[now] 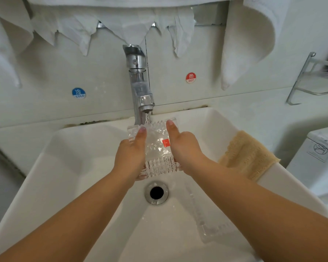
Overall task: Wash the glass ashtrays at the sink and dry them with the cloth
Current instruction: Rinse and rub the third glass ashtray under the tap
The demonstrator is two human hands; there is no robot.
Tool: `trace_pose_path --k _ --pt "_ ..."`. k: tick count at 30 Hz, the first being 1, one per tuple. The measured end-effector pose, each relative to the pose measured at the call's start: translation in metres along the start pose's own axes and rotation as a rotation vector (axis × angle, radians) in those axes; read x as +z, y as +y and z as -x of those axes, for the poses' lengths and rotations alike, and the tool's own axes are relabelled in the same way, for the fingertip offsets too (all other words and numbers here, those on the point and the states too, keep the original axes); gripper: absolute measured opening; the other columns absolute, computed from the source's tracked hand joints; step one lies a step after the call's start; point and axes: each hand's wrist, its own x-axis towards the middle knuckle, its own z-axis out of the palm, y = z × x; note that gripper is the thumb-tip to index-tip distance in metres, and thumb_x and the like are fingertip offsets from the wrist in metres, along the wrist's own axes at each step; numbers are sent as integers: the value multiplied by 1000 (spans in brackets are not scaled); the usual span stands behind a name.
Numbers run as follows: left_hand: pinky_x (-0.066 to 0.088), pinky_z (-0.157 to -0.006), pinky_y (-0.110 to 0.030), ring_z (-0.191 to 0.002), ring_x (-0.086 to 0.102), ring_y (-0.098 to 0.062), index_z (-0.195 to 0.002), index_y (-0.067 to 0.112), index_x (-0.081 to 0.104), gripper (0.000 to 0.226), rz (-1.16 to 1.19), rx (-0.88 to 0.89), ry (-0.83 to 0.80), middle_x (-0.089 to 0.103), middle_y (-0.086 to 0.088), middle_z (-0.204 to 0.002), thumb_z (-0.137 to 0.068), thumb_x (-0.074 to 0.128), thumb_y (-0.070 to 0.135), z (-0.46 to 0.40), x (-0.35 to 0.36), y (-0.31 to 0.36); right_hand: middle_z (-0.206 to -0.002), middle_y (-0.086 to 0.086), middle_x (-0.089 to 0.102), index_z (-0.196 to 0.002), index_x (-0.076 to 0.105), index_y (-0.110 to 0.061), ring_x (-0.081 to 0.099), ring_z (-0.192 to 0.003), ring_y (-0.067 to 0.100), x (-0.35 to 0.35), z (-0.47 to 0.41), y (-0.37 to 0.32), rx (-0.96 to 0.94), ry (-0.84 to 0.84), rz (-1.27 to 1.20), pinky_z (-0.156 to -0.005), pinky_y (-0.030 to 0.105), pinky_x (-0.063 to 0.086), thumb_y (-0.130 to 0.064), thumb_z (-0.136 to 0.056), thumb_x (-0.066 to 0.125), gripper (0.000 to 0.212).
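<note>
Head view: a white sink (68, 167) with water running from the tap (140, 87).
Ashtray (157, 148): square, clear glass, held over the drain (156, 192), under the water.
Left hand (131, 154): grips its left edge, thumb on top.
Right hand (186, 148): grips its right edge, thumb on top.
Second ashtray (212, 231): lies in the sink's near right part.
Cloth (248, 154): tan, over the sink's right edge.

You're holding a ridged, clear glass ashtray (157, 148) — wet and glinting — over a glossy white sink (80, 178); faucet (140, 86) polished chrome, cloth (248, 154) nubby tan terry.
</note>
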Motion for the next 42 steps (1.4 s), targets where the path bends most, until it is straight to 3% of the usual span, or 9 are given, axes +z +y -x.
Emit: trace_pose_path --k 3,9,14,20,25,28,34,38,42 --pt "44 -42 -23 -55 52 -8 -100 9 53 59 -57 87 -99 53 -1 -70 -83 50 66 4 -4 -3 -70 3 47 -99 56 -6 44 -58 14 -4 0 -1 23 1 -3 -57 30 41 -65 -93 29 65" --pt "47 -78 -34 -106 55 -24 -134 15 24 110 -216 86 -40 49 -6 -124 -53 74 69 22 2 1 -70 4 50 -79 48 -10 48 -61 15 -6 0 -5 6 -21 -50 -53 26 37 -59 -96 31 55" --pt "39 -83 -32 -120 48 -27 -141 9 21 106 -190 35 -8 38 -9 -145 -66 69 66 21 -3 5 -65 5 48 -95 55 -9 47 -56 17 -1 0 -7 99 -120 -173 -54 27 36 -53 -100 28 52" --pt "55 -84 -51 -83 58 -15 -122 16 32 69 -68 55 -30 53 1 -94 -80 52 67 11 -11 3 -62 3 54 -85 60 -13 49 -53 17 -2 0 -5 139 -159 -328 -58 28 42 -51 -100 30 51" --pt "48 -76 -31 -99 56 -17 -125 15 30 104 -197 111 -86 52 2 -110 -48 75 69 16 -11 4 -72 8 53 -103 54 -10 48 -59 17 0 -4 -5 80 -87 -245 -57 27 38 -52 -101 26 51" --pt "50 -79 -38 -109 58 -30 -133 5 42 121 -149 32 26 56 -10 -124 -41 70 80 13 -9 8 -69 3 48 -114 55 -10 49 -62 17 8 -1 -4 20 -88 -226 -55 28 38 -51 -101 23 53" --pt "42 -75 -33 -83 55 -27 -101 4 57 84 41 -260 53 58 -4 -100 -71 49 82 1 -18 19 -86 1 49 -126 46 -4 49 -77 16 24 1 1 -76 -16 -175 -60 27 36 -53 -100 20 62" --pt "49 -73 -39 -68 49 -21 -82 10 52 63 -42 -124 14 49 -5 -76 -89 35 70 -1 -20 13 -76 -2 47 -126 51 -5 45 -63 12 21 -5 4 -12 -20 -193 -54 27 35 -56 -99 19 66" --pt "55 -74 -40 -71 63 -23 -77 18 58 36 11 -1 -196 62 -3 -73 -89 56 53 5 -25 6 -97 9 62 -126 52 -9 59 -81 20 9 -10 5 37 -63 -203 -71 33 50 -55 -100 20 62"
